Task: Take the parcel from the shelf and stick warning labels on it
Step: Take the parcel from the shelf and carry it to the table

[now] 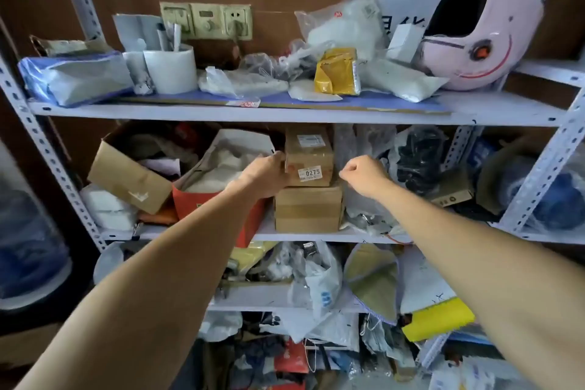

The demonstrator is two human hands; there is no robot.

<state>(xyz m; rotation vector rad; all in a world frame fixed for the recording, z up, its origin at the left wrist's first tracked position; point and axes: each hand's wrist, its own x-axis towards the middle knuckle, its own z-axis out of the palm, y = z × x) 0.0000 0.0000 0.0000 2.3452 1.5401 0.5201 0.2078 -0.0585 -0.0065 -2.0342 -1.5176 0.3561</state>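
A small brown cardboard parcel (311,155) with a white "0275" sticker stands on a larger flat carton (308,207) on the middle shelf (304,236). My left hand (264,176) presses against the parcel's left side, fingers wrapped around its edge. My right hand (364,174) hovers just right of the parcel with fingers curled, a small gap away from the box; clear plastic wrap sits behind it. No warning labels are in view.
An open brown box (126,174) and a red box (218,206) crowd the parcel's left. Plastic bags (411,161) fill the right. The top shelf holds a yellow packet (338,71), a white cup (171,68) and a pink helmet (481,38). Lower shelves overflow with bags.
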